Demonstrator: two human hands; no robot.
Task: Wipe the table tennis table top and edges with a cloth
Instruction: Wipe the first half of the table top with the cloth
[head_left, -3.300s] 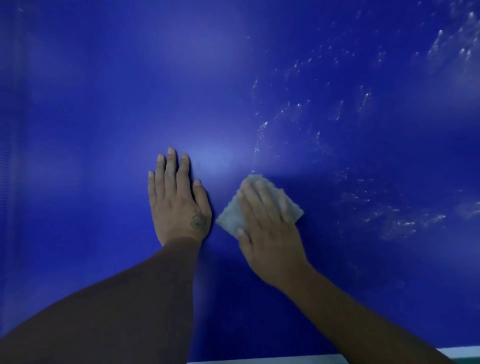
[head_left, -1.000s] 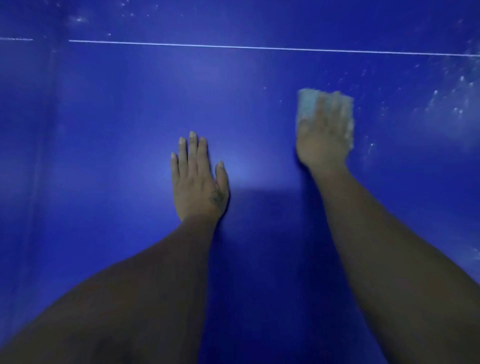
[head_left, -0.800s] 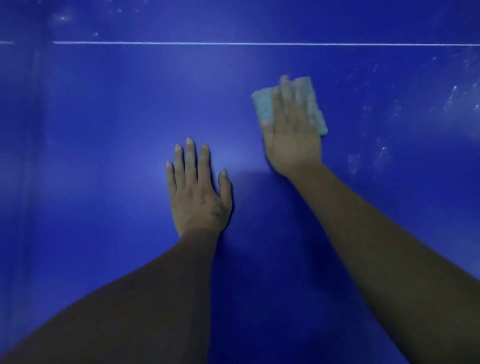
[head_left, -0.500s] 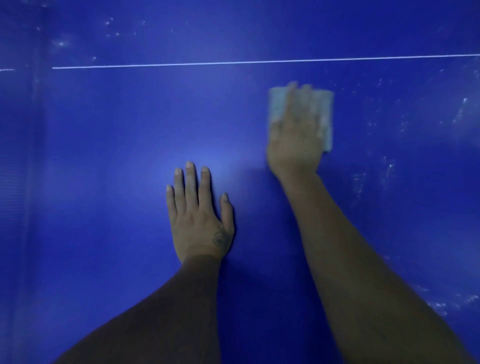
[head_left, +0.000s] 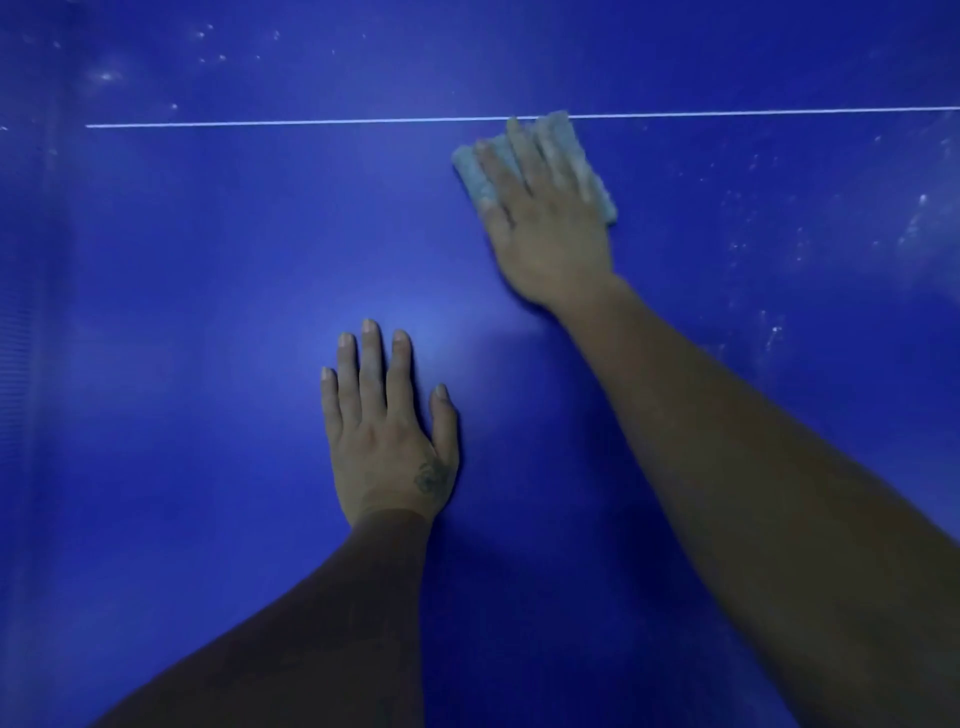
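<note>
The blue table tennis table top fills the view. My right hand lies flat with straight fingers on a folded pale grey cloth, pressing it onto the surface just below the thin white line. The cloth shows at the fingertips and on both sides of the hand. My left hand rests flat on the table, fingers straight and together, nearer to me and to the left of the cloth.
White specks and dusty smears dot the table at the right and beyond the line at the upper left. A darker vertical band runs down the far left.
My right hand has slid the cloth away from me up to the white line, with small sideways strokes. My left hand has stayed flat in about the same place.
</note>
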